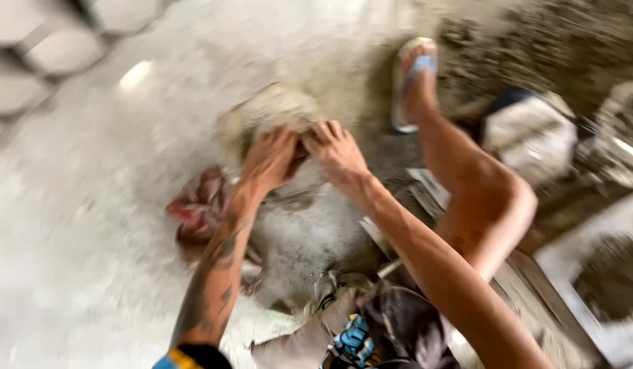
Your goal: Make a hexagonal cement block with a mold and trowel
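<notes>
The picture is blurred by motion. My left hand (270,158) and my right hand (337,152) both press on a pale grey-brown lump (265,113) that sits on top of a dusty grey mound or sack (310,229). The fingers of both hands curl over the lump's near side. My left forearm carries dark tattoo marks. My bare right leg is bent beside the mound, with the foot in a blue-strapped sandal (413,82) on the floor beyond.
A reddish cloth (200,208) lies at the mound's left. Loose grey rubble (535,41) covers the floor at top right. A dusty block-like object (528,133) sits right of my knee. A pale frame or tray (603,273) is at the right edge.
</notes>
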